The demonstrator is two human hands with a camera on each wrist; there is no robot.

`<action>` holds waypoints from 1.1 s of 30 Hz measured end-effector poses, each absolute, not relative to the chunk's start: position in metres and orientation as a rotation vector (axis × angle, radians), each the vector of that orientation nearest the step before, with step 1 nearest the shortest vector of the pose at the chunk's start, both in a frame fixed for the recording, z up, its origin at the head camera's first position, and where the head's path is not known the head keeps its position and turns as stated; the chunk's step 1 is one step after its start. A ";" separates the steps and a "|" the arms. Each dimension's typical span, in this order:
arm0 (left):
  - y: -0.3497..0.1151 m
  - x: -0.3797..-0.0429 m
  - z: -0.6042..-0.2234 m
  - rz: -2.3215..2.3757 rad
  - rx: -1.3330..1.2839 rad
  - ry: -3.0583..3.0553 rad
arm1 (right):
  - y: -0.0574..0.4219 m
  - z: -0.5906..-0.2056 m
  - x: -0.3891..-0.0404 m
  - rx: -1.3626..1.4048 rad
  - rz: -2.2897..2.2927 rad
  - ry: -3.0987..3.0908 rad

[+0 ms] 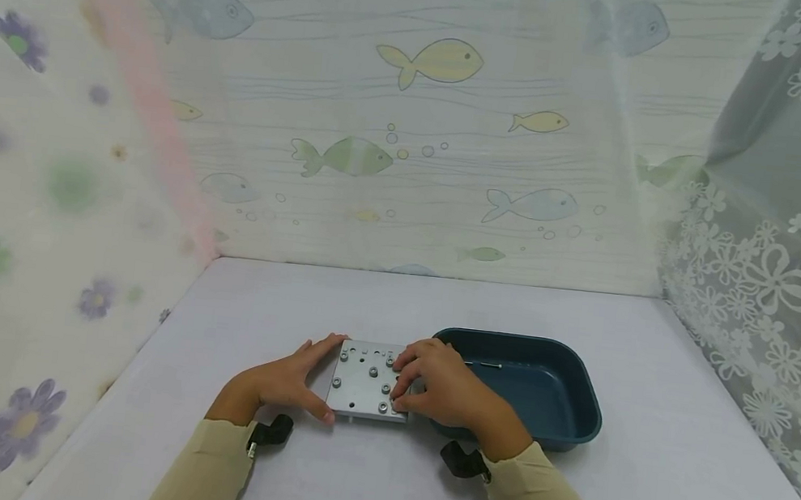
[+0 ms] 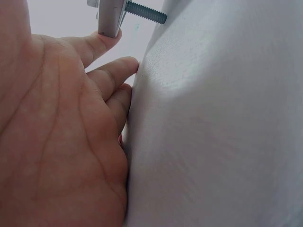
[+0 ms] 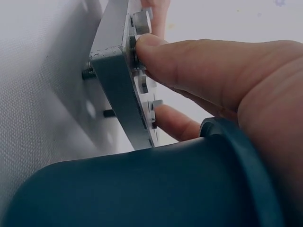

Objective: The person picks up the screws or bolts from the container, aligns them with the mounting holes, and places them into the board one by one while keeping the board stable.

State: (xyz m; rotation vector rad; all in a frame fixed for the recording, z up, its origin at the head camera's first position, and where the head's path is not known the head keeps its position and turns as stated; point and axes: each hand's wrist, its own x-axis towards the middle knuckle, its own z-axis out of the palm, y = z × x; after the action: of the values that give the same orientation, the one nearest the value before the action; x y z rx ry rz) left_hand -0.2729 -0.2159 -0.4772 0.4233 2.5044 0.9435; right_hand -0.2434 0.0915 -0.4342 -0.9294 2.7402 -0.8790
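A silver metal plate (image 1: 359,395) with several hex bolts on its top lies at the middle of the table. My left hand (image 1: 284,380) holds its left side, thumb at the near corner and index finger at the far one. The left wrist view shows a fingertip against the plate's edge and a threaded bolt shank (image 2: 147,13) sticking out underneath. Over the right edge, my right hand (image 1: 448,389) pinches a bolt (image 3: 134,51) between thumb and a partly hidden finger. Another fingertip touches a farther bolt (image 3: 156,103). Shanks also protrude below the plate in the right wrist view.
A dark blue tray (image 1: 590,396) stands right of the plate, partly behind my right hand and forearm. Inside it, near the far wall, lies a thin bolt (image 1: 491,365). White cloth covers the table (image 1: 360,490); patterned curtains (image 1: 404,218) hang behind and at both sides.
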 end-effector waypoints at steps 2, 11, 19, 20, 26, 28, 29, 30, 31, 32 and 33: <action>-0.217 -0.273 -0.478 0.944 0.420 2.503 | 0.091 -0.434 -0.243 -0.938 -0.864 2.748; -0.219 -0.274 -0.479 0.975 0.430 2.490 | 0.088 -0.432 -0.241 -0.958 -0.844 2.775; -0.220 -0.274 -0.478 0.982 0.435 2.485 | 0.087 -0.433 -0.242 -0.948 -0.847 2.778; -0.220 -0.274 -0.478 0.983 0.433 2.485 | 0.086 -0.433 -0.242 -0.945 -0.843 2.780; -0.219 -0.272 -0.477 0.982 0.425 2.483 | 0.085 -0.433 -0.241 -0.968 -0.846 2.777; -0.218 -0.272 -0.476 0.984 0.424 2.483 | 0.085 -0.432 -0.240 -0.972 -0.839 2.784; -0.218 -0.272 -0.475 0.984 0.424 2.482 | 0.085 -0.432 -0.240 -0.969 -0.831 2.789; -0.217 -0.272 -0.475 0.984 0.424 2.483 | 0.085 -0.432 -0.240 -0.969 -0.824 2.797; -0.217 -0.272 -0.476 0.981 0.423 2.484 | 0.085 -0.431 -0.240 -0.969 -0.818 2.804; -0.217 -0.273 -0.476 0.979 0.425 2.485 | 0.085 -0.431 -0.239 -0.969 -0.807 2.816; -0.216 -0.273 -0.477 0.976 0.429 2.486 | 0.085 -0.430 -0.239 -0.971 -0.804 2.824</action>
State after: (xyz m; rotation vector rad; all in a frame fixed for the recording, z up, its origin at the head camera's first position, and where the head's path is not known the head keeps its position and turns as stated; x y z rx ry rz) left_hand -0.2731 -0.2165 -0.4769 0.4285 2.4859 0.9761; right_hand -0.2391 0.0852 -0.4301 -0.9706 2.8241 -0.8043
